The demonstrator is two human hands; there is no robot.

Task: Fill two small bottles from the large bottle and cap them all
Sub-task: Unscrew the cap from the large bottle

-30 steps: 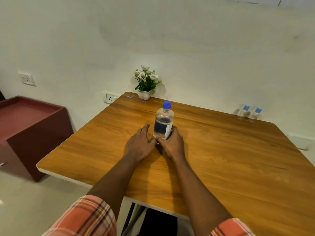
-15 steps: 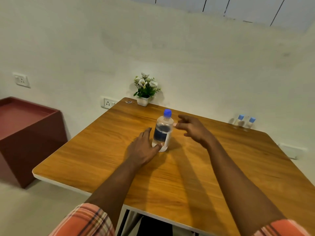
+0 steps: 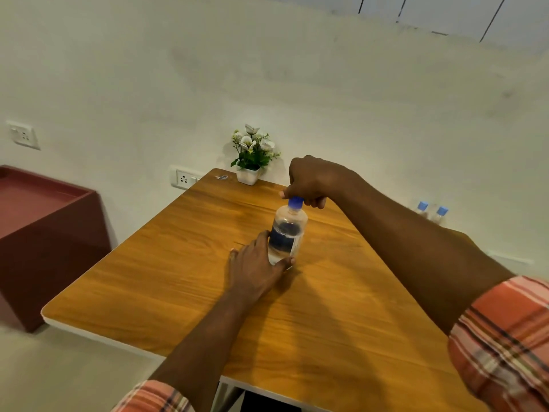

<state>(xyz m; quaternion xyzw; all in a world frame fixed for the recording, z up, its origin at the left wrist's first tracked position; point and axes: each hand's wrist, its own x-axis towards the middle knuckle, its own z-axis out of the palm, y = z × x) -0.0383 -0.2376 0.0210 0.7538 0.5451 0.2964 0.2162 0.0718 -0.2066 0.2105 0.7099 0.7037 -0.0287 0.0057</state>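
A pale wall (image 3: 297, 84) is seen behind a wooden table (image 3: 178, 278), which fills the middle of the view from above. A dark red cabinet (image 3: 44, 233) is set on the floor to the left of the table, apart from it. Two bare forearms in rolled orange plaid sleeves (image 3: 505, 337) are stretched from the bottom edge toward the table's middle.

There the large bottle (image 3: 286, 236), clear with a dark label, is stood upright on the tabletop. Its lower body is held by the left hand (image 3: 254, 269), with the thumb and fingers curled round it from the left side. The right hand (image 3: 315, 179) is positioned over the top of the bottle, its fingers closed in a pinch on the blue cap (image 3: 295, 202), which is seated on the neck.

A potted plant (image 3: 252, 162) with white flowers is placed at the table's far corner, against the wall. The two small bottles (image 3: 421, 209), each blue-capped, are stood side by side at the far right edge by the wall, well apart from the large bottle. One wall socket (image 3: 184, 179) is fixed just left of the far corner, and another socket (image 3: 22, 135) is seen farther left.
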